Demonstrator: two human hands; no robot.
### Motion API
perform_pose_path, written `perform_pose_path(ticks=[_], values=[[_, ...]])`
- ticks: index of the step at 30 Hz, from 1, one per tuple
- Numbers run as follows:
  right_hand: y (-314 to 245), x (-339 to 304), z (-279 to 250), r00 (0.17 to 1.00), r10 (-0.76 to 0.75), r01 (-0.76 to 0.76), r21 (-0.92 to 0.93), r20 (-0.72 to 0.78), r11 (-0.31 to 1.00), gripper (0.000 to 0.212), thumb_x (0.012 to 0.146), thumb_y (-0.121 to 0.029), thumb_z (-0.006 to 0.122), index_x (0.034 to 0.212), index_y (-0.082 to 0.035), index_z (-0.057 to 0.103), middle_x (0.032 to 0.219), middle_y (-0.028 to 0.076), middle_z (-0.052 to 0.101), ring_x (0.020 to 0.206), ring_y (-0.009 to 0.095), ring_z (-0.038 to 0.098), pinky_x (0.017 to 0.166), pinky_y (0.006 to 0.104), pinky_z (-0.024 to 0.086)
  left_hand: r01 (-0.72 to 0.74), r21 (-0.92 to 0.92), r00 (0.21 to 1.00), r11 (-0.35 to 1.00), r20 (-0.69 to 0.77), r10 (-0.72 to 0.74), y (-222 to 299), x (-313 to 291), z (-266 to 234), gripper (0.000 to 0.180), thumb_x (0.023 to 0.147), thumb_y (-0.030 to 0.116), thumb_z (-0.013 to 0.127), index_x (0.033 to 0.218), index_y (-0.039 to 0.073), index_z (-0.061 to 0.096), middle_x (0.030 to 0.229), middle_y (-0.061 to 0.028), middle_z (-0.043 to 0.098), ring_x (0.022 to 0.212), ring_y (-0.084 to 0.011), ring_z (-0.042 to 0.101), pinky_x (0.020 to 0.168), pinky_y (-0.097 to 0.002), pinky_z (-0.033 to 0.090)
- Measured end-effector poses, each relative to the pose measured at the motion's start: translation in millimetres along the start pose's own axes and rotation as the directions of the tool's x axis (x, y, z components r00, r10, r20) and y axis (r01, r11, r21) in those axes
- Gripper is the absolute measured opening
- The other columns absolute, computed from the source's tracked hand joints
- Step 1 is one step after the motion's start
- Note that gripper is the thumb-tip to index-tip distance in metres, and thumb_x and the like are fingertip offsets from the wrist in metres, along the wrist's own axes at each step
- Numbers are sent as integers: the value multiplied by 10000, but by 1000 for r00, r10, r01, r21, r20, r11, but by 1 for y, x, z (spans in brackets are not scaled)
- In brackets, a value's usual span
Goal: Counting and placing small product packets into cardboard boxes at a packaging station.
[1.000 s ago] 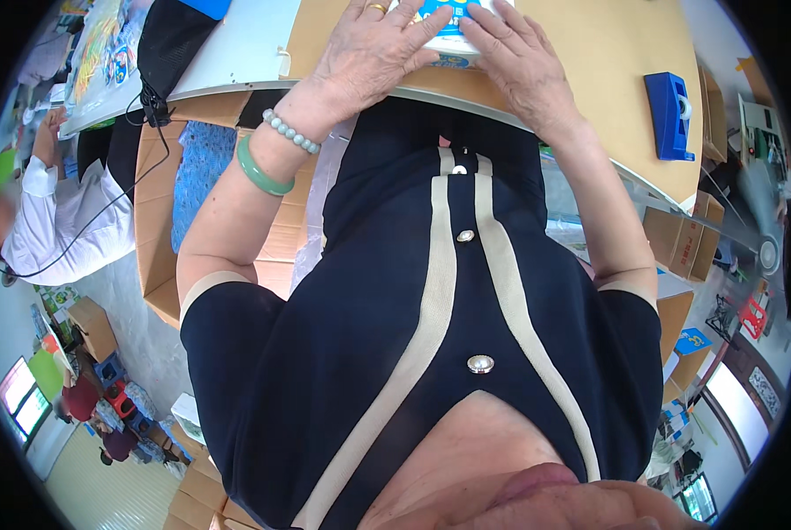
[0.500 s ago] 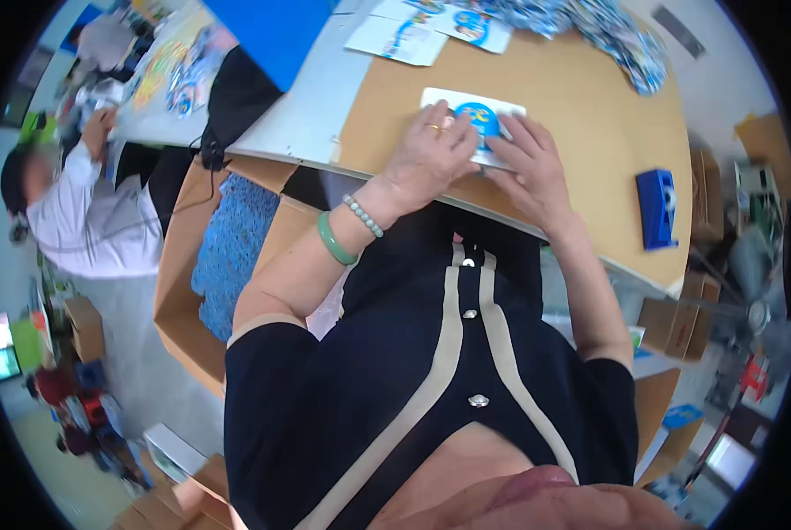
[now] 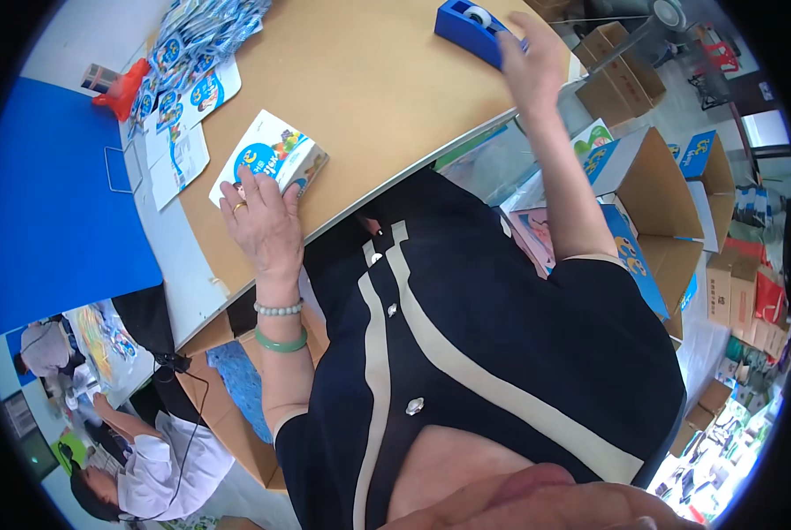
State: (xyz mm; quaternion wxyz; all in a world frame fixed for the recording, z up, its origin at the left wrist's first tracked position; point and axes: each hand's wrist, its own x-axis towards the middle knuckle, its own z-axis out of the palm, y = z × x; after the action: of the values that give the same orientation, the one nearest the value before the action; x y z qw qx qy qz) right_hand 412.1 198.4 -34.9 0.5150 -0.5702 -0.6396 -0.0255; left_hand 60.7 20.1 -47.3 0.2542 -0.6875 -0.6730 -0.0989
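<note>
A small white carton (image 3: 260, 148) with a blue round print and fruit pictures lies near the table's front edge. My left hand (image 3: 266, 225) holds its near end, fingers over the top and thumb against the side. A green bangle and a bead bracelet circle that wrist. Farther right, my right hand (image 3: 534, 71) is at the end of a blue tape dispenser (image 3: 471, 34) that has a roll in it. The right thumb and fingers look apart, somewhat blurred; I see no tape between them.
Flat printed white cartons (image 3: 179, 163) and a heap of blue-and-white packets (image 3: 205, 35) lie at the far left, beside a red plastic bag (image 3: 130, 91) and a blue panel (image 3: 60, 203). Open cardboard boxes (image 3: 661, 194) stand at right. A person in white (image 3: 170, 464) sits at lower left.
My view has turned to the right. My right hand has left the carton and reached the tape dispenser. The left hand stays on the carton, which now shows its box shape.
</note>
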Motion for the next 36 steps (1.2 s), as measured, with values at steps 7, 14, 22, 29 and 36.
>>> perform_pose_path(ticks=[7, 14, 22, 29, 36], values=[[83, 58, -5, 770, 292, -253, -148, 567, 956, 301, 851, -264, 624, 1015, -29, 717, 944, 116, 706, 925, 256, 662, 822, 361, 507, 87, 114, 996, 990, 2, -87, 9, 13, 6, 438, 871, 363, 681, 1127, 27, 562, 1348, -182, 550, 1190, -482, 516, 1039, -554, 394], [108, 66, 7, 641, 447, -590, 28, 624, 807, 216, 871, -223, 663, 996, -56, 719, 886, 44, 688, 835, 161, 632, 808, 337, 506, 87, 61, 995, 994, -43, -84, 12, 12, 9, 436, 883, 373, 668, 1128, 27, 565, 1345, -180, 552, 1183, -485, 516, 1035, -552, 396], [84, 48, 13, 580, 525, -747, 150, 622, 648, 182, 888, -139, 612, 994, 3, 656, 917, 78, 617, 866, 195, 622, 829, 400, 534, 109, 68, 994, 992, -18, -108, 9, 9, 8, 443, 887, 376, 667, 1140, 30, 556, 1332, -179, 555, 1180, -487, 516, 1034, -554, 396], [93, 33, 13, 539, 544, -840, 358, 644, 408, 186, 900, -71, 562, 1014, 74, 581, 959, 126, 563, 958, 243, 604, 883, 423, 532, 85, 77, 996, 993, -25, -84, 7, 9, 15, 448, 898, 402, 648, 1138, 35, 556, 1335, -178, 552, 1190, -488, 513, 1022, -561, 404], [98, 20, 11, 553, 517, -815, 553, 654, 172, 62, 887, -30, 564, 848, 17, 571, 841, 107, 557, 845, 226, 577, 734, 405, 501, 95, 85, 995, 992, -9, -95, 14, 12, 22, 434, 906, 404, 638, 1136, 44, 558, 1342, -179, 545, 1194, -488, 512, 1016, -572, 406]])
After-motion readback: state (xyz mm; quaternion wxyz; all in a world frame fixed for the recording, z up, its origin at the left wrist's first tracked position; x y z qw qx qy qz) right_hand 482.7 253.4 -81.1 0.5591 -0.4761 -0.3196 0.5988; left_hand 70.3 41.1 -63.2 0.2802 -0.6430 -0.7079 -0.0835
